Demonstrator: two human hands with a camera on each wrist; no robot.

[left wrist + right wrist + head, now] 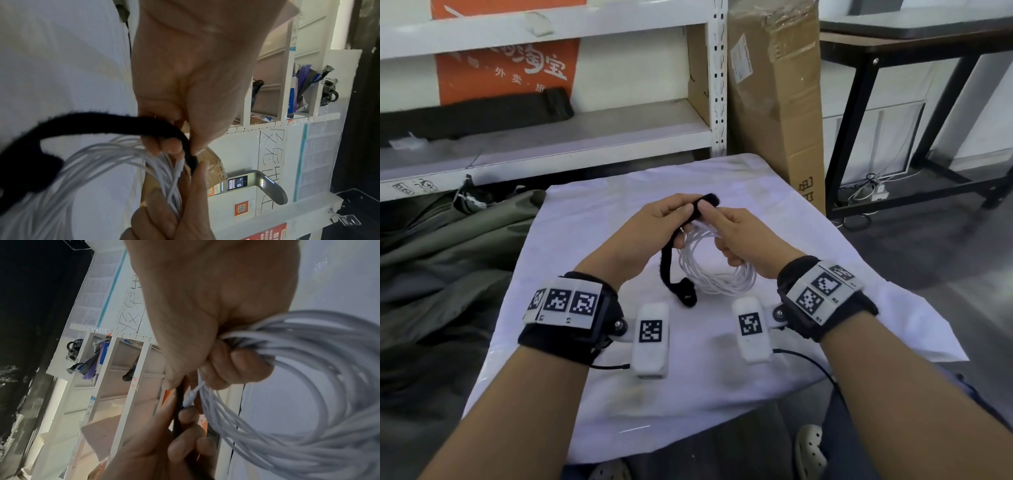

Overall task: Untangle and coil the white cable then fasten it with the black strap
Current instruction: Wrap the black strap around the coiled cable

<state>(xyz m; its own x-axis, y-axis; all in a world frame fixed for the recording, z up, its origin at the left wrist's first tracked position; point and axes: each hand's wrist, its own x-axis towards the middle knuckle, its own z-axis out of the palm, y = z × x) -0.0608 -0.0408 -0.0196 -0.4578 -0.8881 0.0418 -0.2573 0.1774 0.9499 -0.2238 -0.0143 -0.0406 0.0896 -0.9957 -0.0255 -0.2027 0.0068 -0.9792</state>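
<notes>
Head: both hands raised over surface centre, w/ white cloth. Left hand pinching black strap, tail hanging down to cloth. Right hand curled round white cable coil, thumb on strap top.

Left wrist: strap arcing over coil, pinched btwn fingers.

Right wrist: fingers closed on coil; plug end beside strap.

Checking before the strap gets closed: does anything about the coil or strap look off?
One thing: a plug end of the white cable pokes loose out of the bundle beside the black strap, where the left hand and right hand pinch it. The strap's long tail still dangles unwrapped.
</notes>
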